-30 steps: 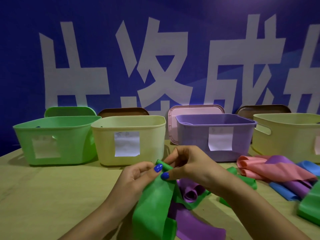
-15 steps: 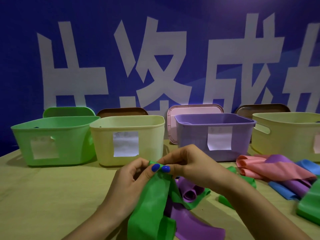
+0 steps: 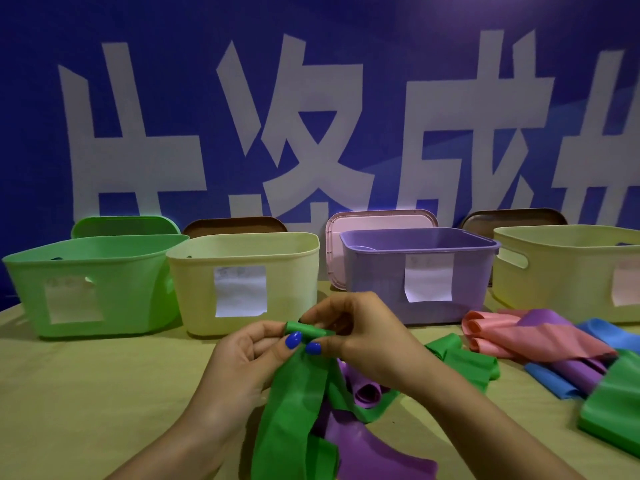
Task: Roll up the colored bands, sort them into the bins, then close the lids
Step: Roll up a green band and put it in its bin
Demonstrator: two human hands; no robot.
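Observation:
Both hands hold a green band (image 3: 294, 400) above the table, its top end wound into a small tight roll. My left hand (image 3: 242, 362) pinches the roll's left end and my right hand (image 3: 360, 337) pinches its right end. The rest of the band hangs down toward me. Under it lies a purple band (image 3: 367, 448), partly rolled. In a row behind stand a green bin (image 3: 114, 258), a yellow bin (image 3: 294, 271), a purple bin (image 3: 381, 265) and another yellow bin (image 3: 568, 271), all open and labelled.
Lids lean against the wall behind the bins: green (image 3: 124, 226), brown (image 3: 235, 225), pink (image 3: 381, 220) and brown (image 3: 512, 218). At the right lie loose pink (image 3: 540, 341), blue (image 3: 550, 379), purple and green (image 3: 616, 410) bands. The blue wall closes off the back.
The green band's top end has been turned over into a tighter, thicker roll. Both hands stayed in place, working the roll between the fingers.

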